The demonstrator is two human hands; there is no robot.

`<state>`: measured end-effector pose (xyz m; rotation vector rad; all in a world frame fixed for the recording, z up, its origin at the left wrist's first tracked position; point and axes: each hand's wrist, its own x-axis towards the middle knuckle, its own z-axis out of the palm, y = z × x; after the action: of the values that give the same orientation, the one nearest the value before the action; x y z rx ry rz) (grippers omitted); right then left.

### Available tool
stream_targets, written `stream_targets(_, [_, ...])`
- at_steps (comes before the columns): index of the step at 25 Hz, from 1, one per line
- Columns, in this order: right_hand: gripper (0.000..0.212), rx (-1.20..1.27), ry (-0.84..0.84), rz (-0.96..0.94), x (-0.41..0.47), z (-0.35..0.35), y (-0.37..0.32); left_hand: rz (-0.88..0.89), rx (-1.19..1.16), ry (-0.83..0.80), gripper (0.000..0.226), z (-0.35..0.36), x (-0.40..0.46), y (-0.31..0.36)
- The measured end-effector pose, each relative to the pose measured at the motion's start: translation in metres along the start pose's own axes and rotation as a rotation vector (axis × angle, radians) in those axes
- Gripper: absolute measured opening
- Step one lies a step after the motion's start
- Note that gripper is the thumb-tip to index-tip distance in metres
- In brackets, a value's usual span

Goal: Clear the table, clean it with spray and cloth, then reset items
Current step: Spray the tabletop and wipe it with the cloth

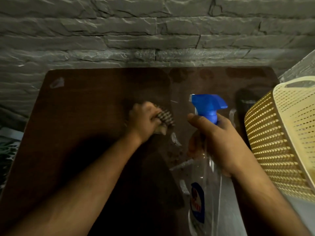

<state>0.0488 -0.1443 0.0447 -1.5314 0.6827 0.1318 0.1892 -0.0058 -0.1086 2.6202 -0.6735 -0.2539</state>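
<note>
**A:** What are the fingers doing?

**B:** The left hand (144, 120) is curled round a bunched cloth (164, 119), a soft wad with dark and pale stripes or checks, pressed down on the table (85, 116). That hand is blurred, so the weave is probably ribbed, but I can't be sure. The right hand (219, 143) grips the neck of the spray bottle (204, 176), thumb wrapped over the near side, fingers round the far side.

**A:** And the bottle itself?

**B:** Clear, glossy plastic, tapering up to a blue trigger head (208, 104) with an angular nozzle just above the right thumb. Below the palm the body widens and carries a label (197, 201) in blue, white and red. It is held off the surface, tilted, nozzle pointing away from the person.

**A:** What lies around the hands?

**B:** The tabletop is dark brown with rounded corners, smooth, with wet smears and droplets shining between the two hands. Right of the right hand stands a basket (272, 142) of woven-look perforated plastic, gold outside, cream at the rim. Beyond the fingers rises a wall (153, 31) of rough grey stacked stone.
</note>
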Motion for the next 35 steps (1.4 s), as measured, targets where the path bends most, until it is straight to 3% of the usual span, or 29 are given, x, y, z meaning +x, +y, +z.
stream_targets(2, [0.026,-0.012,-0.018,0.015,-0.004,0.001,0.002,0.211,-0.01,-0.079,0.041,0.009,-0.065,0.006])
stream_targets(4, [0.029,-0.032,-0.022,0.022,-0.009,-0.001,0.006,0.222,-0.063,-0.005,0.039,-0.001,-0.081,-0.021])
stream_targets(8, [0.026,-0.054,-0.038,0.033,-0.017,-0.003,0.013,-0.183,-0.031,0.144,0.035,-0.015,0.006,-0.042])
stream_targets(9, [0.024,-0.051,-0.043,0.028,-0.019,-0.003,0.014,-0.193,-0.032,0.142,0.036,-0.007,0.01,-0.024])
stream_targets(12, [0.023,-0.041,-0.067,-0.026,-0.028,0.0,0.018,0.074,-0.04,0.013,0.038,0.018,-0.058,0.021])
stream_targets(14, [0.027,-0.05,-0.087,-0.046,-0.034,-0.001,0.021,0.177,-0.073,0.008,0.036,0.017,-0.108,0.001])
stream_targets(17, [0.025,-0.015,-0.091,-0.035,-0.041,-0.01,0.025,-0.059,-0.071,0.154,0.032,-0.003,-0.074,-0.038])
stream_targets(19, [0.021,0.005,-0.091,-0.039,-0.048,-0.014,0.025,-0.258,-0.025,0.212,0.036,-0.004,-0.03,-0.033])
stream_targets(20, [0.019,0.009,-0.1,-0.042,-0.05,-0.016,0.025,-0.274,0.01,0.206,0.037,0.0,-0.021,-0.016])
stream_targets(23, [0.018,0.017,-0.14,-0.037,-0.058,-0.023,0.029,-0.09,0.036,0.066,0.038,0.016,-0.066,0.025])
stream_targets(26, [0.019,0.007,-0.158,-0.044,-0.065,-0.031,0.03,0.05,-0.105,0.058,0.038,0.013,-0.148,0.006])
stream_targets(29, [0.017,-0.016,-0.165,-0.057,-0.072,-0.036,0.034,-0.113,-0.021,0.137,0.035,0.006,-0.114,-0.019])
stream_targets(31, [0.015,-0.048,-0.154,-0.09,-0.076,-0.037,0.041,-0.249,0.002,0.191,0.037,0.006,-0.079,-0.003])
stream_targets(32, [0.015,-0.052,-0.151,-0.104,-0.078,-0.038,0.044,-0.237,0.008,0.181,0.037,0.01,-0.08,0.012])
stream_targets(35, [0.019,-0.038,-0.171,-0.094,-0.087,-0.041,0.049,0.04,-0.033,0.061,0.038,0.024,-0.153,0.026])
